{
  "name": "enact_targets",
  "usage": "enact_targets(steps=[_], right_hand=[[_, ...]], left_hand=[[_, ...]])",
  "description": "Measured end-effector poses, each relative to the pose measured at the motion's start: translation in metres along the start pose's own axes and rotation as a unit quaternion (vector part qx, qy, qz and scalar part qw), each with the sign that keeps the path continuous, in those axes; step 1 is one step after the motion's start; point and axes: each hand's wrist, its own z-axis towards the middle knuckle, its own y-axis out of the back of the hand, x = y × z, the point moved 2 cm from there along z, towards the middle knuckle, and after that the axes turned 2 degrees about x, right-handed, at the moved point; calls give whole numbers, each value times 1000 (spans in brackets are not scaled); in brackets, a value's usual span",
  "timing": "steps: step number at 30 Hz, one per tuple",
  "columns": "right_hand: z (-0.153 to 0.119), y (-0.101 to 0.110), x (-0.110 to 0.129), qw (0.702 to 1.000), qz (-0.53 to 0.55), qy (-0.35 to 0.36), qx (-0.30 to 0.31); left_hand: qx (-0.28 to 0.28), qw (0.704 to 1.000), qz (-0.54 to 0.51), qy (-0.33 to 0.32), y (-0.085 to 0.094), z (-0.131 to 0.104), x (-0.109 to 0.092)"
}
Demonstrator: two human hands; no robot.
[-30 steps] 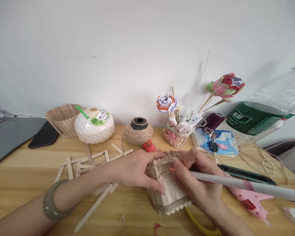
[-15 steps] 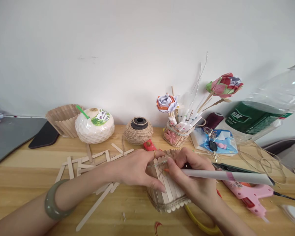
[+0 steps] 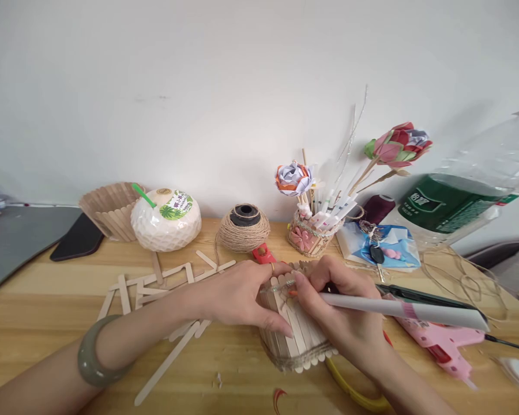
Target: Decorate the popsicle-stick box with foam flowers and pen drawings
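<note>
A small basket of wooden craft sticks (image 3: pixel 300 334), with twine wound round one edge, lies tilted on the wooden table. My left hand (image 3: pixel 246 297) grips its left side, thumb across the sticks and fingers behind. Pinched in my right hand (image 3: pixel 346 305) is a white marker (image 3: pixel 415 310) with an orange tip, which meets the sticks close to a silvery trim. Part of the basket's right side is hidden behind my right hand. Yellow-handled scissors (image 3: pixel 354 392) lie partly under my right wrist.
Loose sticks (image 3: pixel 166 363) lie left. Behind stand a stick bowl (image 3: pixel 112 213), a white coconut (image 3: pixel 166 222), a twine spool (image 3: pixel 243 230) and a decorated pot (image 3: pixel 309 239) of pens and paper flowers. A pink glue gun (image 3: pixel 445 346) and a large bottle (image 3: pixel 450 202) are on the right.
The view has shifted slightly. Both hands keep their hold on the basket and marker, and the marker's tip has moved very little.
</note>
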Motion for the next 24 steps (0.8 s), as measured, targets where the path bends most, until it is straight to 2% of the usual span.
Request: enact_targets(steps=[12, 24], right_hand=[[1, 2, -1, 1000, -17, -5, -19], [4, 1, 3, 1000, 15, -4, 10]], left_hand=[[0, 1000, -8, -11, 0, -2, 0], [-1, 1000, -20, 12, -1, -1, 1]])
